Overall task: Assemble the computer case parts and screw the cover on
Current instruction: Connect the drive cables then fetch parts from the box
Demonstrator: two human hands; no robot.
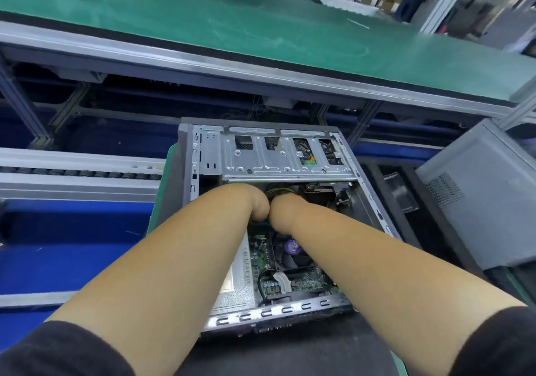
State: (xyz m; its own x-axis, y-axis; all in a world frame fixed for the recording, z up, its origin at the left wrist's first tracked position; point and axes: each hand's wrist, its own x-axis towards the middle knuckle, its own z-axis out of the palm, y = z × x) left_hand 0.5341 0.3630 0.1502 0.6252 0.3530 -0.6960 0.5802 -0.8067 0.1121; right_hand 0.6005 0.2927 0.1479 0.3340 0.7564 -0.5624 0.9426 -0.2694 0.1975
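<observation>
Black sleeves (66, 349) frame both forearms reaching into the open computer case (269, 222) lying in front of the person. Left hand (255, 203) and right hand (282, 210) meet under the drive cage (287, 155), fingers hidden, so their grip cannot be told. Grey side cover (487, 195) leans just right; green conveyor belt (261, 24) runs beyond.

Head view, looking steeply down, close over open computer case (269, 216)
</observation>
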